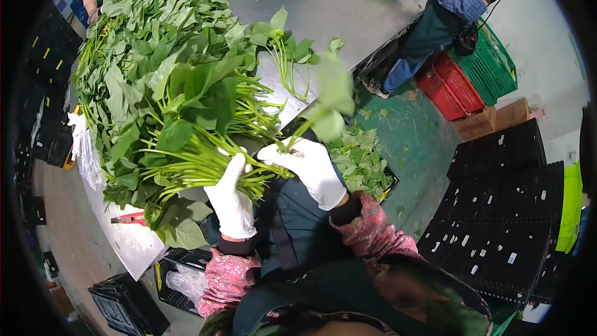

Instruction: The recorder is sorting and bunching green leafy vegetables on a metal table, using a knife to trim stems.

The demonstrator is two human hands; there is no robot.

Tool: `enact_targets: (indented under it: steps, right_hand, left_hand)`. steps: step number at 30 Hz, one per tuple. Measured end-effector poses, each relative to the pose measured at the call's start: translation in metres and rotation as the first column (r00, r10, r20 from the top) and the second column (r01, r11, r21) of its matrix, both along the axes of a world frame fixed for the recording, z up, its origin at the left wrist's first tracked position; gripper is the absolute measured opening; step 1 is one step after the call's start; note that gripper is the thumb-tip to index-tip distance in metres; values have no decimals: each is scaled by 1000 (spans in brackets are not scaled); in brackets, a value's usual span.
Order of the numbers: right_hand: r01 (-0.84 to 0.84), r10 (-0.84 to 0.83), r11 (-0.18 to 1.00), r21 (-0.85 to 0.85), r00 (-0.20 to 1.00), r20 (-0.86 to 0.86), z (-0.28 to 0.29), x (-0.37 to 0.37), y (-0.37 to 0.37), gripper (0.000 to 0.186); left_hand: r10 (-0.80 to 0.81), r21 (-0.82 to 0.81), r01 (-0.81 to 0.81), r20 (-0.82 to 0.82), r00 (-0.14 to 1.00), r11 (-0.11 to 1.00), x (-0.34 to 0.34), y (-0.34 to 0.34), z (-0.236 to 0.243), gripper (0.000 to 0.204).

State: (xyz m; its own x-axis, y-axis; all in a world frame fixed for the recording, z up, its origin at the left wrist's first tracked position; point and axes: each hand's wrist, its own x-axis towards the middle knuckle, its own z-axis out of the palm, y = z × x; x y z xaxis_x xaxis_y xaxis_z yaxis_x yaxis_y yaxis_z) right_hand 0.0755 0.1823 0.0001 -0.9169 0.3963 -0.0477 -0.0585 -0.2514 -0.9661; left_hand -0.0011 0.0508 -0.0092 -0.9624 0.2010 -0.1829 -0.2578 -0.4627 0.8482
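My left hand (231, 196), in a white glove, grips a thick bunch of long-stemmed leafy greens (186, 143) by the stem ends at the near edge of the metal table (348, 6). My right hand (311, 167), also gloved in white, pinches a single stalk with broad leaves (326, 109), blurred, raised just right of the bunch. A big heap of the same greens (155, 37) covers the left half of the table behind the bunch.
A red-handled tool (127, 218) lies on the table's near left corner. A black crate of leaf scraps (360, 162) sits below the table edge. Another person in a green apron (448, 6) handles greens at the far end. Red, green and black crates (491, 174) stand at right.
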Motion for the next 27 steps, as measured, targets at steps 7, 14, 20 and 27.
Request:
enact_targets:
  steps: [7,14,20,27]
  right_hand:
    - [292,-322,904,313,945,49,-17,64,46,17]
    - [-200,-732,180,963,626,268,-132,155,121,80]
    - [-109,58,976,190,965,257,13,51,42,45]
    - [14,-12,1000,-19,993,115,22,31,12,29]
  left_hand:
    - [96,176,-96,8,995,980,-5,-3,29,23]
    - [-35,133,32,24,999,991,-6,-3,31,22]
    - [-120,64,122,-30,992,991,8,6,24,26]
    - [-144,161,134,51,988,978,9,6,20,26]
